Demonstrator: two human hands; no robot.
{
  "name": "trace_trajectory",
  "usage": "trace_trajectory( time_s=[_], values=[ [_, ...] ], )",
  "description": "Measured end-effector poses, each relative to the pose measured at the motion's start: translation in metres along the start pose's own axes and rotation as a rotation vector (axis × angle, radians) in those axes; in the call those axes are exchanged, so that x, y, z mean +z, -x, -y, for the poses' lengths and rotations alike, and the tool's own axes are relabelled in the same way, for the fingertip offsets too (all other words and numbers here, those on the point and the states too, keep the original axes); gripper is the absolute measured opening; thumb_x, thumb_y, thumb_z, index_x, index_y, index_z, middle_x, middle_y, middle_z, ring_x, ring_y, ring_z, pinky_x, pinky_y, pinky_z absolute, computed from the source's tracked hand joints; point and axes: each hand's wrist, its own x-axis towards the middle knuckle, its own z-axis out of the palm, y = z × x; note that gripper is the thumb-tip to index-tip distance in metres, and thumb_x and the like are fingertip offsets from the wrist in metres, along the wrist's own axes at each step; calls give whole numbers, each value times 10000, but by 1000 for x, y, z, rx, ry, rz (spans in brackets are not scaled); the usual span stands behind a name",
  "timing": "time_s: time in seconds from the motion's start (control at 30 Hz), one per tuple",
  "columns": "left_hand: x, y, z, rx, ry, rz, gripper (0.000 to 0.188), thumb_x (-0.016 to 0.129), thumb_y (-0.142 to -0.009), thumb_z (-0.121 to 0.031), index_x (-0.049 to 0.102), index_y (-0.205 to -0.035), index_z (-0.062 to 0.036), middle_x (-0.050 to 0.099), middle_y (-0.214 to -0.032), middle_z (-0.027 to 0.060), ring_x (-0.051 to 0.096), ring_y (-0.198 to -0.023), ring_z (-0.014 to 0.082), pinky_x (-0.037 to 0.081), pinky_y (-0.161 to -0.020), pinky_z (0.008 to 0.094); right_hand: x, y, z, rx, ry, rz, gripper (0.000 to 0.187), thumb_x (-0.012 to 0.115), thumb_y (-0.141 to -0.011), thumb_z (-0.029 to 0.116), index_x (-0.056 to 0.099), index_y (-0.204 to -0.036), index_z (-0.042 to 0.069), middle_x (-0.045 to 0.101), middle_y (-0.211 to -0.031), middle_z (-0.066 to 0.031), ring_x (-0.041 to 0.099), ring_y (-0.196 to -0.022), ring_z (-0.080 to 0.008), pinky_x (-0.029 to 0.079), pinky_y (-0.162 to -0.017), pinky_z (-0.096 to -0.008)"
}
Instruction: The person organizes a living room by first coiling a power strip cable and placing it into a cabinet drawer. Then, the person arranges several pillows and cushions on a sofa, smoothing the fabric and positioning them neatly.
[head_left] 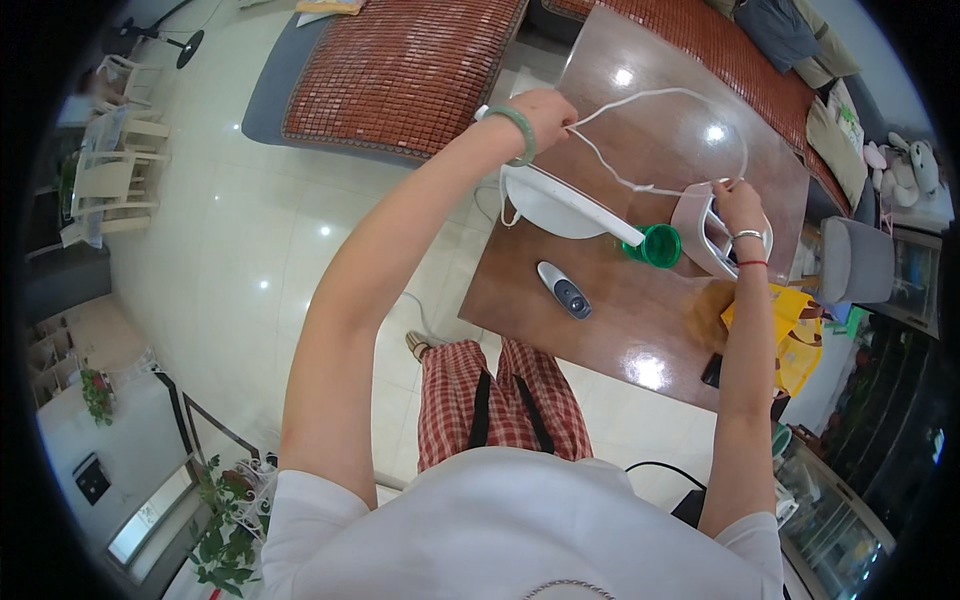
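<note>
The left hand [543,118] was closed around a white cord [680,91] above the left edge of the tabletop [640,325]. The right hand [740,207], fingertips drawn together, pinched the same looping cord near the right edge. A grey handheld device [565,290] lay toward the near-left corner.
</note>
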Motion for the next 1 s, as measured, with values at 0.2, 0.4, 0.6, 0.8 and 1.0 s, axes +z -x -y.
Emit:
trace_trajectory(
  time_s=[0.2, 0.4, 0.6, 0.8, 1.0],
  values=[
    [28, -40, -23, 165, -19, -83, 157, 534, -842, -116, 671, -911, -80, 577, -952, 138, 576, -921, 323, 475, -800, 403, 23, 7, 61, 33, -642, 234, 540, 556, -843, 546, 661, -973, 32, 683, -900, -91, 639, -736, -186, 499, -629, -361],
    [49, -44, -47, 230, -28, 235, 156, 565, -798, -74, 674, -909, -74, 595, -1010, 120, 603, -945, 301, 496, -813, 370, 36, -7, 111, 185, -1227, 826, 443, 579, -851, 542, 670, -974, 126, 654, -853, 17, 549, -662, -82, 419, -554, -224],
    [75, -20, -74, 357, -410, 284, 187, 590, -770, -78, 689, -929, -72, 613, -1008, 124, 623, -966, 289, 530, -777, 382, 57, -11, 143, -33, -1157, 1053, 306, 620, -890, 317, 649, -1055, 60, 612, -811, 37, 581, -745, -69, 473, -668, -238],
    [75, -11, -72, 325, -312, 96, 159, 579, -777, -77, 656, -910, -36, 606, -979, 122, 622, -944, 283, 521, -778, 377, 55, -16, 144, -145, -1293, 972, 266, 613, -900, 204, 633, -1085, 13, 558, -709, 48, 506, -627, -30, 412, -570, -186],
    [65, 13, -77, 253, -161, -166, 179, 614, -808, -208, 600, -913, -63, 562, -959, 92, 597, -947, 246, 476, -790, 366, 39, -38, 92, -288, -1029, 686, 226, 571, -922, 205, 635, -1041, 24, 598, -794, 20, 550, -727, -70, 431, -646, -193]
  ],
)
